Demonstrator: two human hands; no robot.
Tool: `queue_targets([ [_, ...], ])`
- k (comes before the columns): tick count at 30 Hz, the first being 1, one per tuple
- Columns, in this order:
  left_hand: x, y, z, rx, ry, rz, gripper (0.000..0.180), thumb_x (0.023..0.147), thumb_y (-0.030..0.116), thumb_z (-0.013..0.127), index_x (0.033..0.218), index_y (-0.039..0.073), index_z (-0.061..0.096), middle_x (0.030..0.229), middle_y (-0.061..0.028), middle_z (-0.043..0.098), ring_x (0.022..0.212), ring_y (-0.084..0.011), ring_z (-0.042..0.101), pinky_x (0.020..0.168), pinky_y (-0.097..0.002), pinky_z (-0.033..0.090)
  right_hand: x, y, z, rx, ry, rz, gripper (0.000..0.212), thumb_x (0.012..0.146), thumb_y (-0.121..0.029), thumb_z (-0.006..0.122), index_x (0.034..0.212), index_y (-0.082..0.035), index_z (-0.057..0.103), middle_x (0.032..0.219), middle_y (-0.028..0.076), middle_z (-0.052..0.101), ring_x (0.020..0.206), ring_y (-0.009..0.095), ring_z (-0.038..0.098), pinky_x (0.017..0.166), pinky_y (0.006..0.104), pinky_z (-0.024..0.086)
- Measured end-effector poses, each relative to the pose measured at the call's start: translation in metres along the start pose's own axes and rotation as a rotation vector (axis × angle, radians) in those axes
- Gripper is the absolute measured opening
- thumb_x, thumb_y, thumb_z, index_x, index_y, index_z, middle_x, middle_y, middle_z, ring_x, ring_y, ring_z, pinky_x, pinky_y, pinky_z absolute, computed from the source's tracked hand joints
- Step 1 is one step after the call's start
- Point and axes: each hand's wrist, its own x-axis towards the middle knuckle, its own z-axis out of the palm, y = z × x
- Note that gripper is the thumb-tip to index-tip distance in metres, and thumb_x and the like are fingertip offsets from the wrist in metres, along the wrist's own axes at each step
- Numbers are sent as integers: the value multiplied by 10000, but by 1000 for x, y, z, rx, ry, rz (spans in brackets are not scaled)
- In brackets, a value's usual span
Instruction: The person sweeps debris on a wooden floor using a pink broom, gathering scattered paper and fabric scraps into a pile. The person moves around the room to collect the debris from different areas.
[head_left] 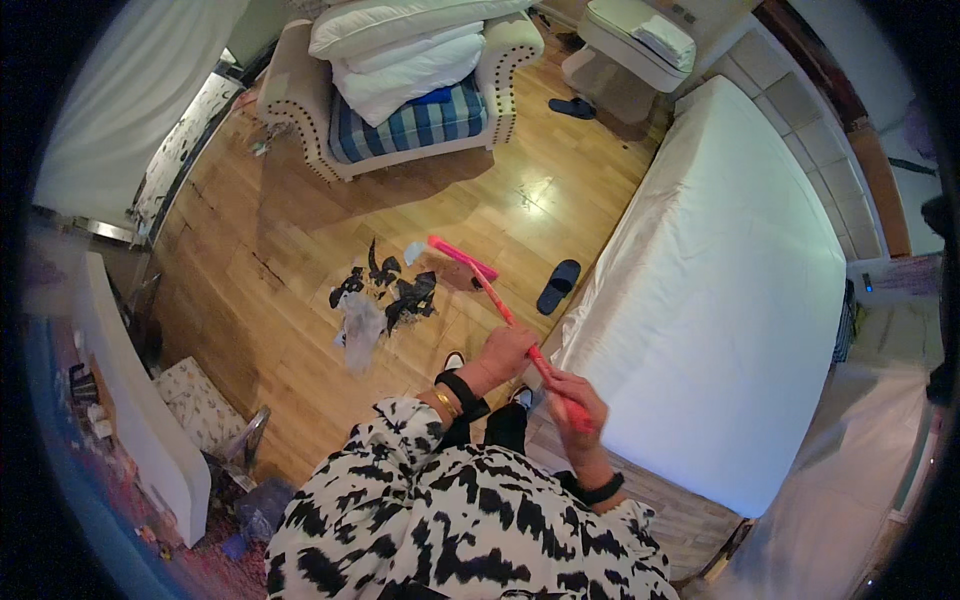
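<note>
Both my hands are wrapped round the pinkish-red handle of a broom [492,292]. My left hand [506,353] grips it partway along, and my right hand [578,402] closes on it nearer the top end. The pink broom head [465,258] is down at the wooden floor, beyond a pile of litter. In that pile lie torn black scraps [408,298], a crumpled whitish plastic piece [362,325] and some fine dirt. A small pale scrap [415,253] sits just left of the broom head.
A white bed [715,330] runs along the right, with a dark slipper [558,287] beside it. Another slipper [572,108] lies farther off. At the back, an armchair [410,125] carries stacked white bedding [415,60]. A white desk [140,400] and a patterned stool [198,402] stand left.
</note>
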Motion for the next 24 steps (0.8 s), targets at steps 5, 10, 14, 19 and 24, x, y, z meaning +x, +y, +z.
queue_targets([
  [5,9,57,-14,57,279,54,100,770,169,656,805,102,590,789,-109,617,793,-343,609,722,-432,469,-7,-51,-40,-141,35,32,186,790,31,710,971,-5,689,1048,194,709,918,276,696,822,346,557],
  [10,15,40,24,-380,217,175,90,785,153,649,832,84,616,803,-112,630,829,-340,615,743,-421,470,12,-78,-33,-324,-41,-85,177,755,-27,771,915,-34,696,909,151,675,790,273,675,708,356,554],
  [14,18,-9,35,-563,40,157,128,803,174,664,843,63,615,810,-124,641,808,-334,630,715,-401,486,40,-65,6,-334,-171,-72,180,759,-58,789,906,-30,689,916,154,662,799,283,666,696,344,540],
  [19,8,-64,-19,-596,-139,-13,184,789,216,715,892,68,671,870,-136,685,829,-281,671,734,-366,516,78,-54,67,-164,-204,-130,185,763,-60,791,910,-24,684,900,144,655,780,276,650,672,344,522],
  [24,-20,-93,-72,-429,-108,-99,166,778,140,702,929,76,677,895,-140,679,862,-328,660,737,-389,515,81,-62,98,-100,-225,-187,175,769,-59,793,903,-38,684,890,127,654,780,279,653,662,347,519],
])
